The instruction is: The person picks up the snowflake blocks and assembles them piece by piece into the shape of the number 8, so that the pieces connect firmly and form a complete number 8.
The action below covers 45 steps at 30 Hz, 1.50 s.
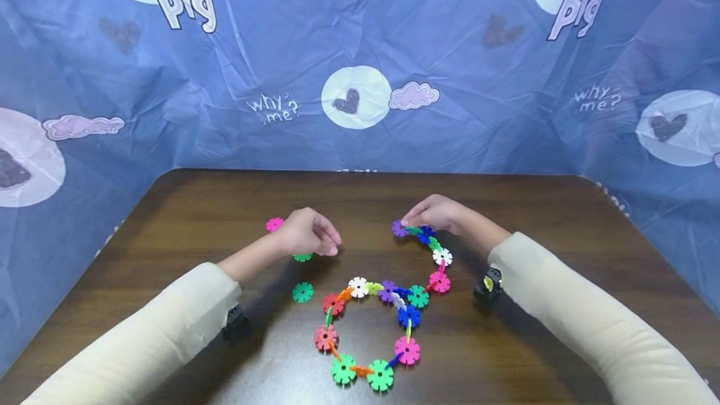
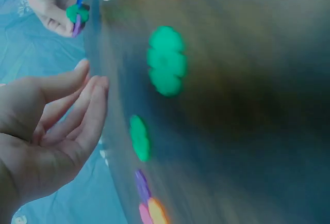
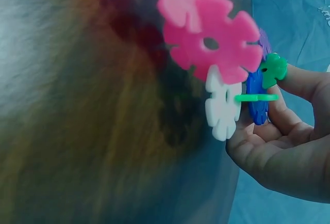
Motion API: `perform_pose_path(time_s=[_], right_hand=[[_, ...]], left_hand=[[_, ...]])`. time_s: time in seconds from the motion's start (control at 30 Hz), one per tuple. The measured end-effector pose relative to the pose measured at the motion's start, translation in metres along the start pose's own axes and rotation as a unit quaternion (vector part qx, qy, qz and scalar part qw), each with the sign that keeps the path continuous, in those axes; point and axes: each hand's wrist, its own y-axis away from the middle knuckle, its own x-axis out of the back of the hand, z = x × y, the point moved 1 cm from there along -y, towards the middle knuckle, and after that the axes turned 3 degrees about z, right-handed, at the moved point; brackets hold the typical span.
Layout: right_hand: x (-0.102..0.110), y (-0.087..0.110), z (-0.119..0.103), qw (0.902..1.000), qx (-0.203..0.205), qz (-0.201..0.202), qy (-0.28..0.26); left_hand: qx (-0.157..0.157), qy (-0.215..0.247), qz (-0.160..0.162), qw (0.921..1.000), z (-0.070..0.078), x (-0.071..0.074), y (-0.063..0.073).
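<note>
My right hand (image 1: 437, 212) pinches the end of a chain of notched plastic discs, at a purple disc (image 1: 398, 229) and green one. From there the chain drops through blue, white (image 3: 223, 105) and pink discs (image 3: 232, 53). It joins a ring of linked, many-coloured discs (image 1: 407, 351) on the table. My left hand (image 1: 309, 232) holds nothing; its fingers are loosely bent, thumb apart from them in the left wrist view. Below it lie two loose green discs (image 1: 302, 292), one partly hidden by the hand.
Beyond the left hand lies a pink disc (image 1: 274, 224); the left wrist view shows a purple disc (image 2: 143, 184) and an orange disc (image 2: 157, 212) near it. The brown wooden table (image 1: 534, 342) ends at a blue printed cloth (image 1: 360, 36) hung around it.
</note>
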Motion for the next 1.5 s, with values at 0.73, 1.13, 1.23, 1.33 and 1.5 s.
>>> perform_pose_path(time_s=[0.73, 1.13, 1.23, 1.33, 1.5], right_hand=[[0.007, 0.026, 0.03, 0.9985, 0.001, -0.007, -0.054], [0.009, 0.03, 0.035, 0.9969, -0.015, 0.023, -0.073], [0.009, 0.031, 0.037, 0.9969, -0.02, 0.018, -0.074], [0.009, 0.031, 0.038, 0.9967, -0.024, 0.015, -0.076], [0.008, 0.032, 0.039, 0.9968, -0.021, 0.01, -0.077]], left_hand=[[-0.145, -0.163, -0.056, 0.9743, -0.025, 0.002, 0.061], [-0.144, -0.17, -0.051, 0.9735, -0.024, 0.0, 0.055], [-0.129, -0.158, -0.044, 0.9779, -0.023, -0.001, 0.053], [-0.124, -0.135, -0.019, 0.9828, -0.021, -0.003, 0.046], [-0.111, -0.069, 0.037, 0.9907, -0.011, -0.01, 0.026]])
